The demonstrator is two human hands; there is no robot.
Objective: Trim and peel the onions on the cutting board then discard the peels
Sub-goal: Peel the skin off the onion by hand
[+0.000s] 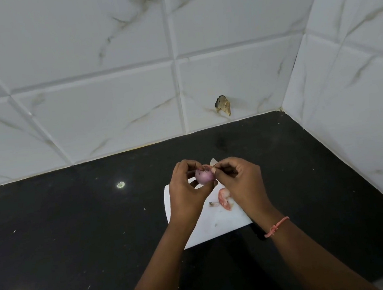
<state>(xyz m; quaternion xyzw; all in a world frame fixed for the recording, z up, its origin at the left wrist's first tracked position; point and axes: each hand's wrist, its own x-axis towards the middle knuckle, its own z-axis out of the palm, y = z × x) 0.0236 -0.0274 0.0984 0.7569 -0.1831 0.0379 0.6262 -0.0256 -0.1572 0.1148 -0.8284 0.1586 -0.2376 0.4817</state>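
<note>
My left hand [186, 188] holds a small purple onion [204, 176] above the white cutting board [215, 225], fingers curled round it. My right hand [237, 177] pinches a bit of skin at the onion's top. Loose pinkish peel [224, 199] and a small trimmed scrap [214, 204] lie on the board under my right hand. Part of the board is hidden behind both hands. A dark object, maybe a knife handle [257, 230], shows by my right wrist at the board's right edge.
The board lies on a black speckled countertop [76, 229]. White marble-look tiled walls [107, 83] rise behind and to the right, meeting in a corner [282, 109]. A chipped hole [223, 104] marks the back wall.
</note>
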